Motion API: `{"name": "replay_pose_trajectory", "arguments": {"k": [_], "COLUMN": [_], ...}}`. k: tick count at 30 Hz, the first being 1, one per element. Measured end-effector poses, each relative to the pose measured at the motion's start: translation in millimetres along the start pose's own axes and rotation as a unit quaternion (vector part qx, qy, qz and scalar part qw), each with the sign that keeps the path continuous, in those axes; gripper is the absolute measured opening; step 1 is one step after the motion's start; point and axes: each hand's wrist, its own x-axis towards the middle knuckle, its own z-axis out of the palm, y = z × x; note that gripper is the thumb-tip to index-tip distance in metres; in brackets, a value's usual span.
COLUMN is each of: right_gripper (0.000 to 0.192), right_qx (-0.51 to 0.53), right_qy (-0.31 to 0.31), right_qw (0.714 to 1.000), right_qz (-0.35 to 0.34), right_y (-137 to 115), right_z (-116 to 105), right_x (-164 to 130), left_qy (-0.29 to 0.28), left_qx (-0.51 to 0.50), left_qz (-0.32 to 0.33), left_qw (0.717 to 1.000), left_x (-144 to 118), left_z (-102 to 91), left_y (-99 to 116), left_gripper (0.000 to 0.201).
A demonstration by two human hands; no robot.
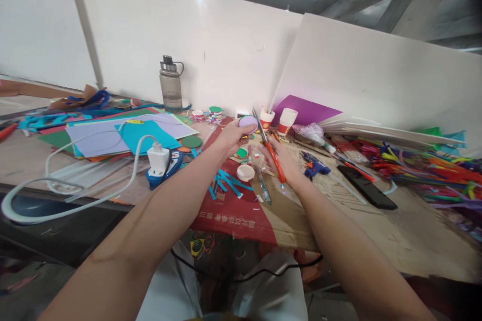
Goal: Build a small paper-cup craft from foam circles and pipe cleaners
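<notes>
- My left hand [230, 138] is closed around a small round lavender disc [248, 123], fingers curled under it and thumb at its near edge, so its flat face tilts up toward me, held above the middle of the table.
- The disc looks like cut paper or thin foam: matte, smooth, pale purple, with a clean curved rim.
- My right hand [280, 160] is wrapped around the orange handles of a pair of scissors [268, 146]; the plastic grips are glossy, and the thin grey metal blades point up and away, their tips just beside the disc. I cannot tell whether the blades are parted.
- Under both hands lies a sheet of brown cardboard [339, 210], dull and fibrous, with a red printed band along its near edge.
- On it, blue paper strips [228, 183] lie scattered, flat and narrow, next to a small white round lid [245, 172].
- To the left, a stack of coloured paper sheets [124, 135] fans out, lilac and teal on top, and a white charger block [158, 156] with a thick rubbery white cable sits on a blue base.
- A smoky translucent water bottle [170, 84] stands upright against the white wall.
- To the right are a blue glue gun [315, 165], a black phone [367, 186] lying flat, and a bright heap of fuzzy pipe cleaners [433, 165].
</notes>
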Motion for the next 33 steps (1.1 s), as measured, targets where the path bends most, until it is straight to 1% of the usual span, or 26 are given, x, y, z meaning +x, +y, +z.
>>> {"name": "replay_pose_trajectory", "arguments": {"k": [3,8,10,15,20,23,28,30,33], "right_gripper": [0.028,0.028,0.029,0.029,0.030,0.031,0.033,0.033,0.032], "right_qx": [-0.005,-0.022,-0.030,-0.033,-0.026,-0.024,-0.049,-0.054,-0.041], "right_qy": [-0.007,-0.007,-0.006,-0.012,-0.015,-0.017,-0.016,-0.017,-0.022], "right_qw": [1.000,1.000,0.999,0.999,1.000,1.000,0.998,0.998,0.998], "right_qz": [-0.009,-0.020,-0.025,-0.005,-0.001,0.001,-0.027,-0.039,-0.037], "right_y": [-0.9,-0.2,-0.7,-2.9,-5.6,-6.2,-3.5,-2.1,-1.2], "right_z": [-0.6,-0.9,-1.3,-1.8,-1.5,-1.5,-2.9,-3.3,-3.1], "right_x": [0.2,0.2,-0.1,-1.0,-1.9,-1.9,-0.8,-0.1,0.8], "left_qy": [0.001,-0.024,-0.025,-0.030,-0.051,-0.054,-0.063,-0.053,-0.024], "left_qx": [0.005,0.022,0.026,0.031,0.043,0.048,0.064,0.069,0.079], "left_qz": [-0.005,-0.007,-0.009,-0.012,-0.006,-0.007,-0.006,-0.004,0.004], "left_qw": [1.000,0.999,0.999,0.999,0.998,0.997,0.996,0.996,0.997], "left_x": [1.0,4.1,4.4,1.8,1.8,1.9,1.3,2.3,4.6], "left_z": [-1.5,-6.3,-7.5,-7.9,-10.3,-11.5,-13.1,-14.5,-16.5], "left_y": [1.2,2.0,3.0,7.0,9.0,10.4,12.8,12.9,12.2], "left_gripper": [0.041,0.040,0.041,0.042,0.041,0.040,0.037,0.037,0.036]}}
